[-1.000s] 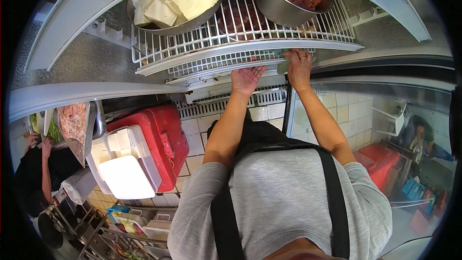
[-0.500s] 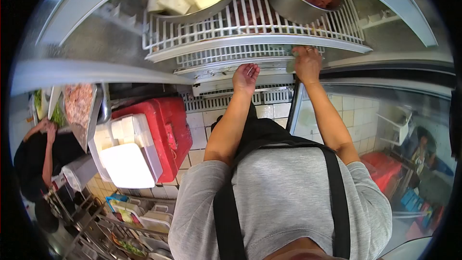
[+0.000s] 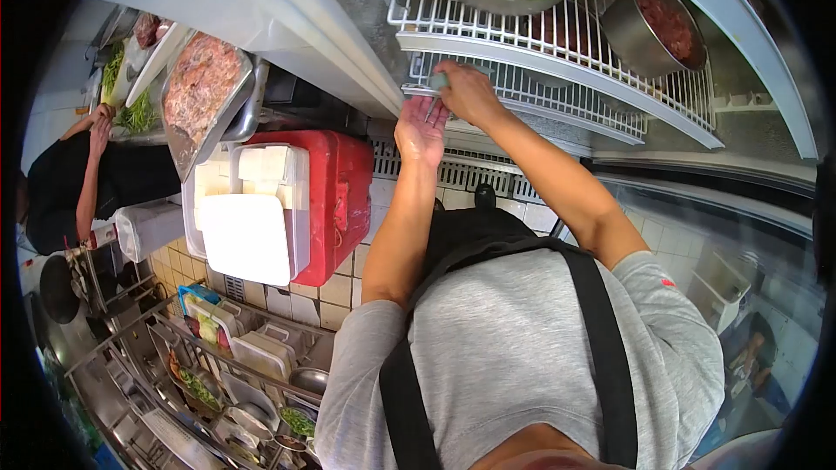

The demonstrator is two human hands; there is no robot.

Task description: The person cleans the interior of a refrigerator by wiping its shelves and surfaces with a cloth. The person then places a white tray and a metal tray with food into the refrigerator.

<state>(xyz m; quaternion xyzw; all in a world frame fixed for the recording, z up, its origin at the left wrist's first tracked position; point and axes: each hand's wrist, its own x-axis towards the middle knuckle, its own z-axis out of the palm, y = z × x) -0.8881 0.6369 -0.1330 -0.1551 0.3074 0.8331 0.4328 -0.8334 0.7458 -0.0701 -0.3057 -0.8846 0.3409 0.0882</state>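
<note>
My right hand (image 3: 468,91) is closed around a greenish cloth (image 3: 441,81) at the left end of the lower wire shelf (image 3: 592,104). Just below it, my left hand (image 3: 422,130) is turned palm up with its fingers apart and holds nothing. The upper wire shelf (image 3: 557,48) bears a metal bowl (image 3: 496,2) of white slabs and a round metal pot (image 3: 625,33) of red meat.
A red container (image 3: 348,200) stands at left beside clear tubs of white blocks with a white lid (image 3: 245,238). A tray of minced meat (image 3: 202,87) juts out above. A co-worker (image 3: 96,174) is at far left. Racked containers stand lower left; a glass door (image 3: 697,235) is at right.
The view has shifted toward the left side of the shelves. My right hand has moved left along the lower shelf with the cloth, now close over my left hand.
</note>
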